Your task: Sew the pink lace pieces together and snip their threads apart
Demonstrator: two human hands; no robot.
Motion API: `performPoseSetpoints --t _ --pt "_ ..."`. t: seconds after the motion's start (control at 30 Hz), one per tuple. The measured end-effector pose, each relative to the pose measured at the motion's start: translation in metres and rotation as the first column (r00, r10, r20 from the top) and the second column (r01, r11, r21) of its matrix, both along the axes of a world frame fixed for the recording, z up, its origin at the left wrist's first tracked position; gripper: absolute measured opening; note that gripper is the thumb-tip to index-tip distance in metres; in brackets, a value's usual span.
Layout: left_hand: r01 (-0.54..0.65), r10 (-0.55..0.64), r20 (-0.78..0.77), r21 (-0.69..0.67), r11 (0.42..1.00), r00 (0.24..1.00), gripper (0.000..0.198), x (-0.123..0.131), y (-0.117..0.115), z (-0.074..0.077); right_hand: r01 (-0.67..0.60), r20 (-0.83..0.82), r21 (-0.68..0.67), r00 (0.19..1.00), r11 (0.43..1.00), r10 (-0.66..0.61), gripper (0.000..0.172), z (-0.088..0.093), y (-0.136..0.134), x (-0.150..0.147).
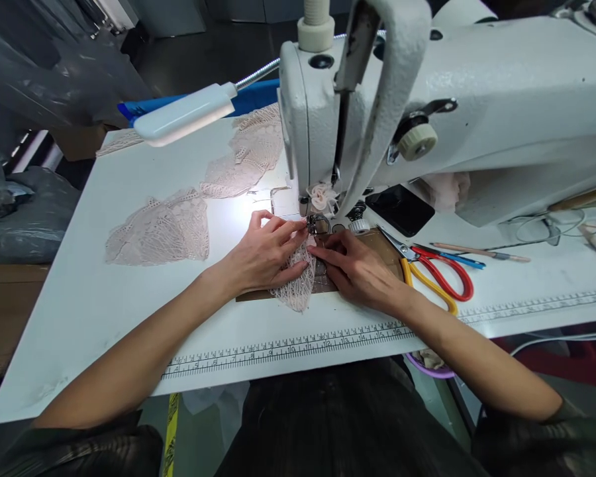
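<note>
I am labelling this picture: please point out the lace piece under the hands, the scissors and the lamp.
lace piece [298,296]: head view, its lower edge
scissors [451,266]: head view, the red handle
lamp [183,119]: head view, its white head

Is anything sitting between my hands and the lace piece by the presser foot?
Nothing visible does. The left hand and right hand both rest directly on the lace piece, at the presser foot. The scissors lie off to the right.

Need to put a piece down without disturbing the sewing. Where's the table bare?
Bare table lies front left, between the loose lace pieces and the ruler strip, left of the left hand. Crowded: by the sewing machine where both hands press lace, and right of the right hand, with scissors and pencil.
</note>
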State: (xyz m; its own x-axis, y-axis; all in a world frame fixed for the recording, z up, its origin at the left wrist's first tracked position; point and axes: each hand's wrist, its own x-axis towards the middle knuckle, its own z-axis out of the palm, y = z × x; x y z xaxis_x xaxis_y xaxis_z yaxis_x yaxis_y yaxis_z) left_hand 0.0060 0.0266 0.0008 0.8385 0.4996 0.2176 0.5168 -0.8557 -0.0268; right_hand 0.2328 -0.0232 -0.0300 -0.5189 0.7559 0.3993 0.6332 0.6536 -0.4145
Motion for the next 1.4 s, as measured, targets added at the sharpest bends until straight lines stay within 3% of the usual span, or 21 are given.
performPoseSetpoints --t 0.27,0.67,1.03,1.23,1.4 --pt "-0.043 0.046 0.069 -0.046 0.998 0.997 0.043 -0.0006 -0.0016 -0.0048 -0.011 0.032 -0.037 0.999 0.999 0.012 0.037 -0.0002 -0.0003 0.0023" --pt "-0.060 0.059 -0.009 -0.216 0.975 0.998 0.051 -0.0033 0.0052 -0.0011 0.020 0.052 -0.029 0.998 0.999 -0.019 0.036 0.0008 -0.0028 0.0008" --pt "-0.095 0.097 0.018 -0.083 0.992 0.995 0.049 -0.0004 0.0047 -0.0061 0.095 0.099 -0.059 0.991 0.994 -0.089 0.040 -0.0001 -0.0047 -0.0039" --pt "-0.118 0.120 0.070 -0.022 0.993 0.990 0.043 0.0031 0.0026 -0.0059 0.092 0.024 -0.063 0.996 0.994 -0.091 0.041 0.0034 -0.0036 -0.0022" --pt "-0.081 0.078 0.109 0.019 0.997 0.991 0.035 0.0023 0.0007 -0.0067 0.174 -0.020 -0.122 0.984 0.977 -0.178 0.040 0.0060 -0.0042 0.0018"
